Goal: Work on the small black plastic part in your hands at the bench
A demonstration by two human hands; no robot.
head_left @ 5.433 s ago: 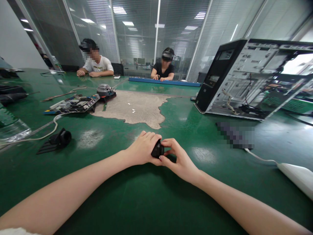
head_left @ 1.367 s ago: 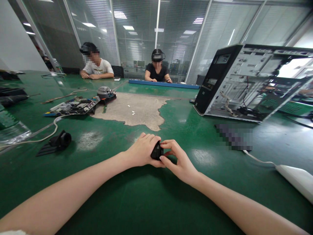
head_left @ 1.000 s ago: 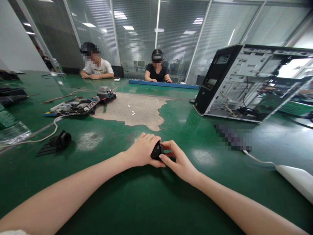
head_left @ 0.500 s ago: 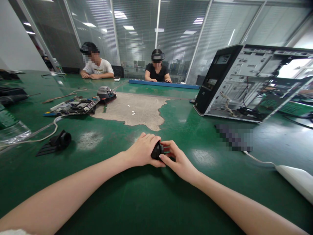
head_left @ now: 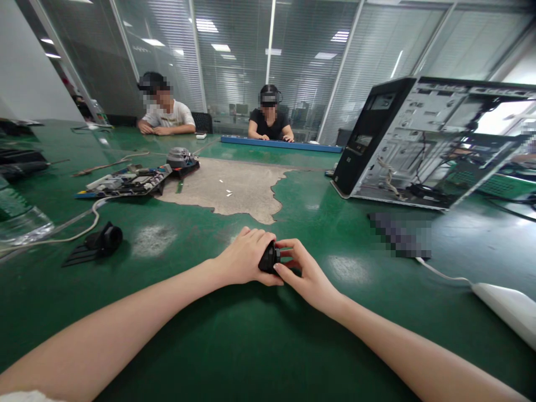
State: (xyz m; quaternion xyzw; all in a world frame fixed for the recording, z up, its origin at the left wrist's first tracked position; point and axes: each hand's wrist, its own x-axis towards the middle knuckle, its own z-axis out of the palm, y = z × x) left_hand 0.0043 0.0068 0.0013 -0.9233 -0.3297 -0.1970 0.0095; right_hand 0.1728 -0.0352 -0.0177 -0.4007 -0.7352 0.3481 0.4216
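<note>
At the near centre of the green table (head_left: 268, 340), the left hand (head_left: 247, 258) was curled around a small black object (head_left: 268, 259), hiding its left part. Right hand (head_left: 306, 274) half-curled, thumb and fingertips closed on the object's right end — a light hold, it seemed. Judged risk: a loosened left grip, or uneven pull from the right fingertips, could have let it slip and drop. Farther out — black ringed part (head_left: 109, 239) at left, circuit board (head_left: 125, 181) far left, opened computer case (head_left: 379, 131) far right.
</note>
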